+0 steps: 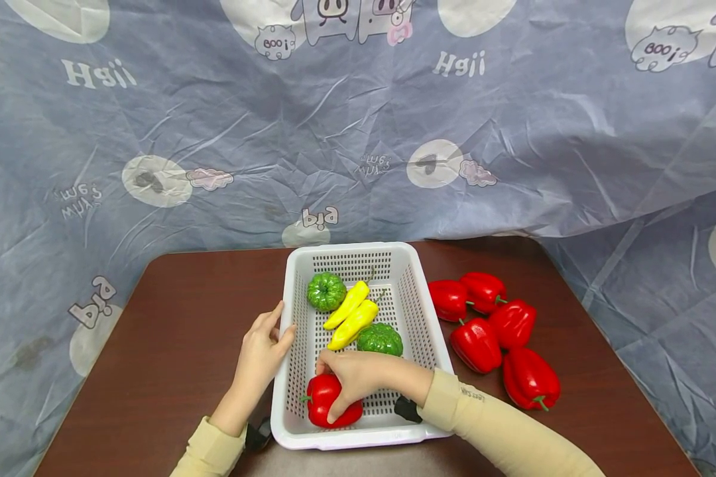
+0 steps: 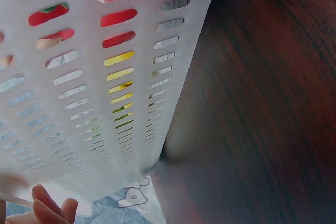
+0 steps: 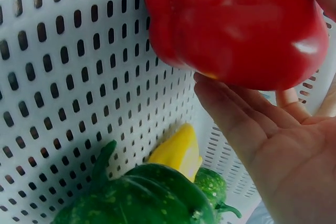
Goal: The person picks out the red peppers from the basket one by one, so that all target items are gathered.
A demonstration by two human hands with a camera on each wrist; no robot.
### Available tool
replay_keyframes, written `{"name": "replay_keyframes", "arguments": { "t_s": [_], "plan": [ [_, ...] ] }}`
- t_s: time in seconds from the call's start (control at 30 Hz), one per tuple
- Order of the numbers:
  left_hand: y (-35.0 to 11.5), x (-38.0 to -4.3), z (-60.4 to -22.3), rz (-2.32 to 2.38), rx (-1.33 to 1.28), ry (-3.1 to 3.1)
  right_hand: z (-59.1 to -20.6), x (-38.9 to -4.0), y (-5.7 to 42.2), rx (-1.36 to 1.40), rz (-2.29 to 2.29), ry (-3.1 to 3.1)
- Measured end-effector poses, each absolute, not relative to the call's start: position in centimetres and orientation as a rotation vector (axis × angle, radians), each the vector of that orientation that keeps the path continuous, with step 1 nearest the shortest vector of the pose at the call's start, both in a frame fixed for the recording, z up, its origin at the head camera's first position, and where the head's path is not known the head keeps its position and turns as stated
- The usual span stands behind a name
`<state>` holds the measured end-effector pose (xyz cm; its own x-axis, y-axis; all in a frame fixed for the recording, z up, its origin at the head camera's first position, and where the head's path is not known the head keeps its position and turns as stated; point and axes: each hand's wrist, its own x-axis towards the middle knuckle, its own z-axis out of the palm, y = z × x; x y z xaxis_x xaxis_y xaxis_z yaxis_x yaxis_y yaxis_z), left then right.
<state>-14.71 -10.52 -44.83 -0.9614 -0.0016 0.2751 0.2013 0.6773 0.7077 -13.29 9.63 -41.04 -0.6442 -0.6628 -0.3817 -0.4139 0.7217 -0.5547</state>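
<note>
In the front left of a white perforated plastic basket [image 1: 416, 434], my right hand [image 1: 358, 377] grips a red bell pepper [image 1: 331, 401], thumb on the near side and fingers on the far side. The right wrist view shows this red pepper [image 3: 241, 30] close up, with fingers under it. At the left rim, my left hand [image 1: 262, 348] holds the basket, thumb over the edge; its fingers [image 2: 50, 211] show outside the wall. Also inside lie two yellow peppers [image 1: 356, 324] side by side, and two green pumpkins [image 1: 326, 291], one at the back left and one right of centre.
Several red bell peppers [image 1: 476, 346] lie in a group on the dark wooden table [image 1: 173, 344], right of the basket. A patterned grey-blue cloth [image 1: 334, 119] hangs behind the table. Dark wrist devices [image 1: 407, 409] sit under both wrists.
</note>
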Motion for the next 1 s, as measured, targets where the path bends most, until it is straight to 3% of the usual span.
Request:
{"name": "replay_keyframes", "arguments": {
  "t_s": [0.6,1.0],
  "plan": [
    [-10.3,-14.6,-44.6,-1.160,-0.152,-2.640,-39.9,-13.6,10.7,-0.791,-0.793,2.329],
    [-10.4,-14.6,-44.5,-1.146,-0.123,-2.664,-35.8,-13.8,13.9,-0.647,-1.123,2.361]
  ]
}}
